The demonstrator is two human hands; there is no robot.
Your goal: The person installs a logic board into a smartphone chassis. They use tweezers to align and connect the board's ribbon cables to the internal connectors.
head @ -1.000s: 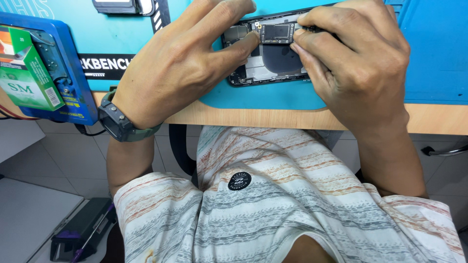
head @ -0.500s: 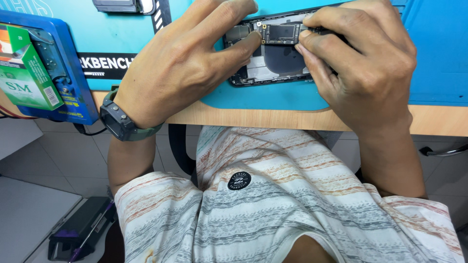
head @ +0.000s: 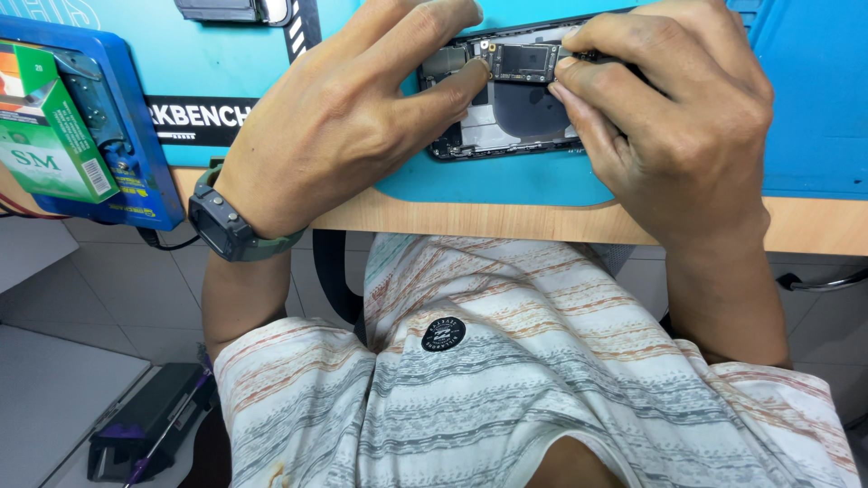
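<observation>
My left hand lies spread over the near-left part of the opened phone, fingers loosely splayed rather than curled; one fingertip presses down on the small parts at the phone's left side, just beside the circuit board. It grips nothing, only pins the phone flat. My right hand is bunched up, the fingers drawn together at the phone's right edge, their tips touching the right end of the board. Whether something thin is pinched between them I cannot tell, since my own knuckles cover that spot.

The phone sits with its back shell open on the blue repair mat, at the far middle of the wooden worktop, close to its near edge.

Against half a second ago, little differs: my right fingers have crept slightly left along the board, and my left fingertip stays planted where it was. The phone has not shifted on the mat.

Counting outward: one phone, one mat, one dark wristwatch on my left wrist, one blue holder at the far left with one green and white box lying on it, and one dark device at the far edge.
</observation>
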